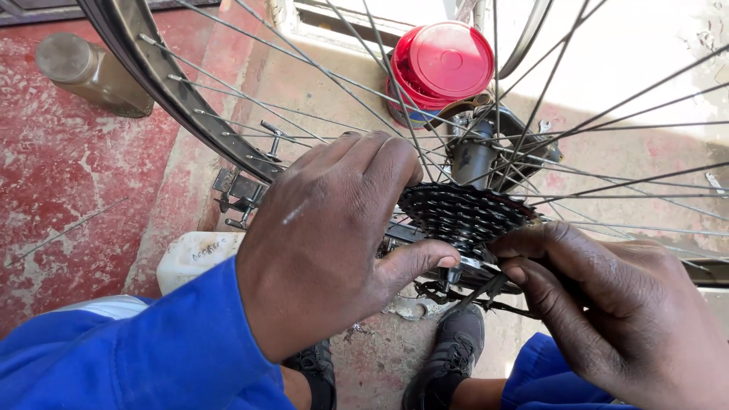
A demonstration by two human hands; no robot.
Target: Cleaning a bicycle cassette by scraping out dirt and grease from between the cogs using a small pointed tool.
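Both hands are right up on the rear cassette (465, 216): left hand (334, 235) wraps the hub side, thumb pressed under the sprockets, while right hand (607, 304) pinches the cassette's lower edge, fingers closed; red tub (444, 64) sits well beyond

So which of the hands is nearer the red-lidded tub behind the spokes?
Left. The left hand lies over the spokes, its fingertips just below and left of the red-lidded tub. The right hand sits lower, under the sprocket cluster, farther away.
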